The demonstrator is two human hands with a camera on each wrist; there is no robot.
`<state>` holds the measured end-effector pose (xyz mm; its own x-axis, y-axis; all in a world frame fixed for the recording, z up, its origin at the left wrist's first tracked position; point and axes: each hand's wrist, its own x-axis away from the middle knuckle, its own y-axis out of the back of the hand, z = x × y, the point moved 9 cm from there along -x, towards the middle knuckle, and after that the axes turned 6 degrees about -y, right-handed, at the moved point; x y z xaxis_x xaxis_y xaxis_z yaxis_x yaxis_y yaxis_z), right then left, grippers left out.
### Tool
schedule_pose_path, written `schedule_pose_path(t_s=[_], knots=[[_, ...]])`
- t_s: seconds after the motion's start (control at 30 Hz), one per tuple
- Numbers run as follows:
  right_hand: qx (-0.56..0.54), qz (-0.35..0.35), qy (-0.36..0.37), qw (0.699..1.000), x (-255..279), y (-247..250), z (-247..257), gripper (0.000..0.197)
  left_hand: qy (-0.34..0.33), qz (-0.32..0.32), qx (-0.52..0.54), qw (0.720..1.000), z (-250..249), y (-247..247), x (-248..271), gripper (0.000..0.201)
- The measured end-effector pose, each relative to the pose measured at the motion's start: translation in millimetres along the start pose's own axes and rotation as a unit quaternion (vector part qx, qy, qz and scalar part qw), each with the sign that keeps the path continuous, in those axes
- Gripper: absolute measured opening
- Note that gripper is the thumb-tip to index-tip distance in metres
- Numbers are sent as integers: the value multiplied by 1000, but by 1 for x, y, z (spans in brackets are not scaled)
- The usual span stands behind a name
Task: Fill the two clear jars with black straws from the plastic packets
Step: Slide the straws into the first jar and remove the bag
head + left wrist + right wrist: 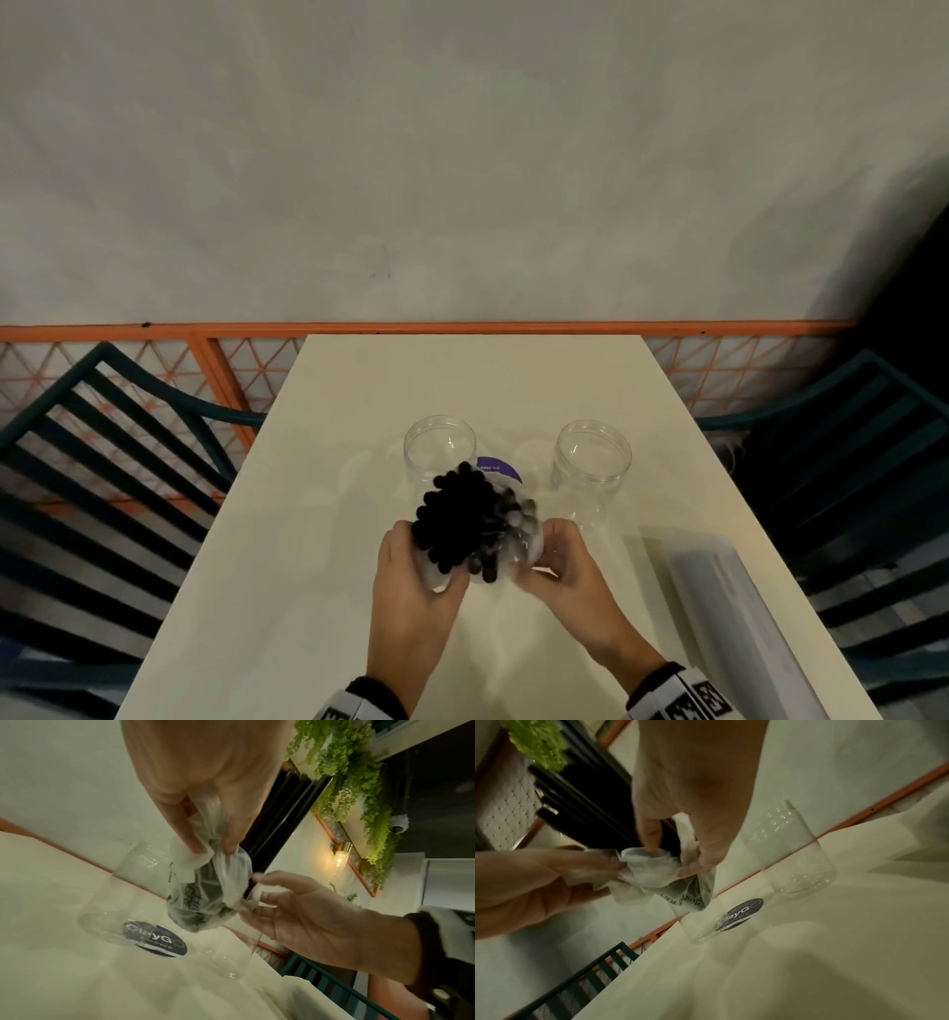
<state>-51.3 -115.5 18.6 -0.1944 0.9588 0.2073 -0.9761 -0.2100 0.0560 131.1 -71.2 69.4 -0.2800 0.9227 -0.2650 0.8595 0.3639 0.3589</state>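
A bundle of black straws (458, 518) stands upright over the table, just in front of the left clear jar (439, 448). Its plastic packet (205, 892) is bunched down around the lower end, and the straw tops stick out bare. My left hand (418, 560) pinches the crumpled plastic on the left side, as the left wrist view shows at the left hand (213, 847). My right hand (549, 555) pinches the plastic on the right side, seen close as the right hand (673, 859). The right clear jar (593, 457) stands apart. Both jars are open and hold nothing.
A second plastic packet (729, 601) lies on the cream table (359, 411) at the near right. A round purple sticker (495, 468) lies between the jars. Dark slatted chairs (102, 462) flank the table, and an orange railing (462, 328) runs behind it.
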Motion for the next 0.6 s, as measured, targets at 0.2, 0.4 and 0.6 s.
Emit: schedule_pose_path(t_s=[0.2,0.4,0.6], knots=[[88,-44,19,995,-1,3,8,36,40,10,31,999,1,-5,2,30],[73,-93,-37,992,-6,19,-7,11,41,107,73,991,-2,-14,5,16],[48,-94,-54,993,-1,17,-8,11,36,89,40,995,3,-20,6,21]])
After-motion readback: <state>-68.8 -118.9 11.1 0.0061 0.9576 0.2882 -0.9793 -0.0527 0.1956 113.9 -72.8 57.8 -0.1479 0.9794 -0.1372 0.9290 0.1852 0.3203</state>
